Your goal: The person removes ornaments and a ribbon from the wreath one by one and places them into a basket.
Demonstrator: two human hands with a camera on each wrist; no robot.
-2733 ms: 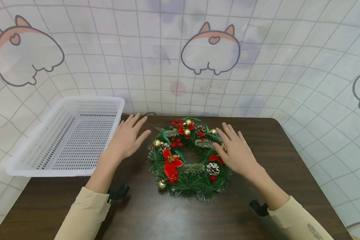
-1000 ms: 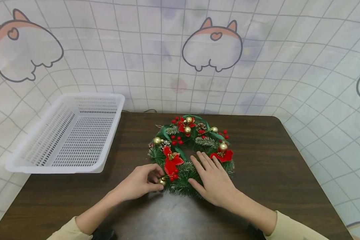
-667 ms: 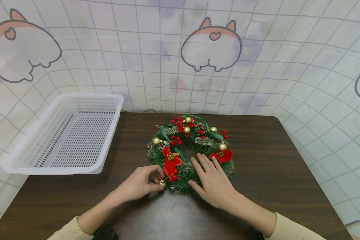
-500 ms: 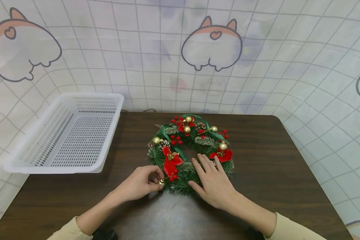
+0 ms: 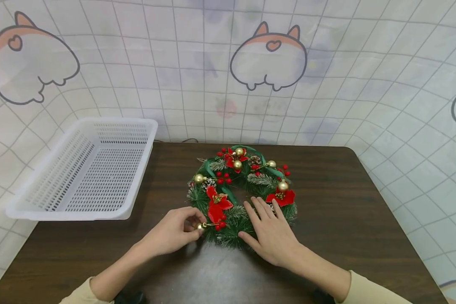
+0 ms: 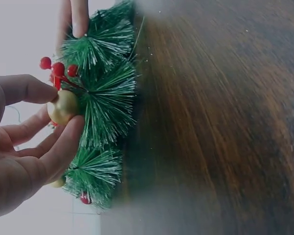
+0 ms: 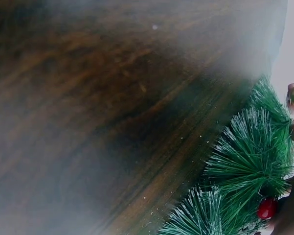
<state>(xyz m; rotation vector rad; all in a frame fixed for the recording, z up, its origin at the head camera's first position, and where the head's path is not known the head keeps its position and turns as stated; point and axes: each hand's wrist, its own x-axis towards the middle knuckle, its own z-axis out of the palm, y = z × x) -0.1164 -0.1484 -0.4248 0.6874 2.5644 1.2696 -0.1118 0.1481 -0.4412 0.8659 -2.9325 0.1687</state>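
A green Christmas wreath (image 5: 235,238) lies flat on the dark wooden table, trimmed with red poinsettias (image 5: 217,204), red berries, pine cones and gold balls. At its near left edge my left hand (image 5: 175,231) pinches a gold bauble (image 6: 63,107) between thumb and index finger. A thin gold stem runs from that bauble toward the red berries (image 6: 58,69). My right hand (image 5: 271,232) rests on the wreath's near right part, fingers straight and spread, covering some of the greenery. Only a sliver of that hand shows in the right wrist view, beside a red berry (image 7: 267,208).
To the left stands a white plastic basket (image 5: 127,211) with slotted walls, nothing seen in it. The wooden table (image 5: 349,202) reaches back to a grid-patterned wall cloth (image 5: 190,84). A dark cable (image 5: 190,139) shows at the back edge.
Both hands have come down from above onto the wreath's near side. The left hand has taken hold of the gold bauble and, since half a second ago, drawn it slightly left and outward.
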